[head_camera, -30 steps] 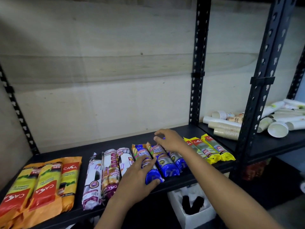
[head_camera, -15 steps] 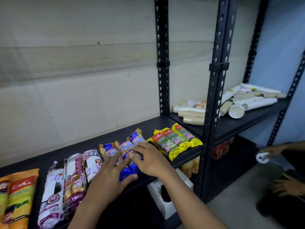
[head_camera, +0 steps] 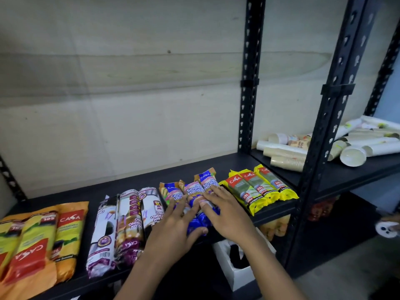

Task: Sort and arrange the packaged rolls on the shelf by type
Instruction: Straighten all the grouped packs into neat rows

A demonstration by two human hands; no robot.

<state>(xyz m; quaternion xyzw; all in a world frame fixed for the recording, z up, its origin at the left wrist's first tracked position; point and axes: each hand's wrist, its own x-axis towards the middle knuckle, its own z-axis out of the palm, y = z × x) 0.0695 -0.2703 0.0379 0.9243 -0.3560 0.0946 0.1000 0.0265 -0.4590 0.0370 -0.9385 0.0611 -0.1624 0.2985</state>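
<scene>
Packaged rolls lie in groups along the black shelf (head_camera: 212, 167). From left to right they are orange and yellow packs (head_camera: 39, 237), white and purple rolls (head_camera: 127, 221), three blue rolls (head_camera: 194, 189), and three yellow and green rolls (head_camera: 257, 187). My left hand (head_camera: 173, 232) lies flat on the left side of the blue rolls, thumb at their near ends. My right hand (head_camera: 225, 211) rests flat on the right side of the same group, fingers spread. Neither hand lifts a roll. The near halves of the blue rolls are hidden under my hands.
Black perforated uprights (head_camera: 249, 83) (head_camera: 333, 118) separate this shelf from the bay on the right, where stacks of paper cups (head_camera: 287, 152) lie on their sides. A white box (head_camera: 236, 269) sits below the shelf. Another person's hand with a white object (head_camera: 387, 228) shows at the right edge.
The view has swung back left a little. Both hands stay pressed on the blue rolls; the right hand slid from their far ends toward the front.
</scene>
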